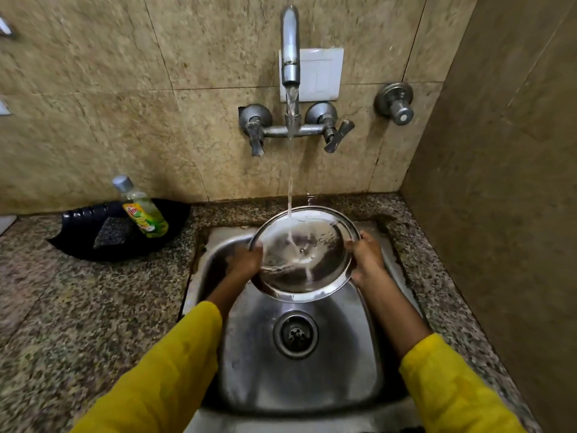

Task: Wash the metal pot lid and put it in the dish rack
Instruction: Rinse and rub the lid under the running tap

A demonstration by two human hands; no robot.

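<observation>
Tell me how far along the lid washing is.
Done: the tap is running and no suds show on the lid. In hand: the left hand and right hand hold its rim under the stream, over the sink. Left: racking it; no dish rack is in view.

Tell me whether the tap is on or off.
On: water streams from the tap onto the lid.
</observation>
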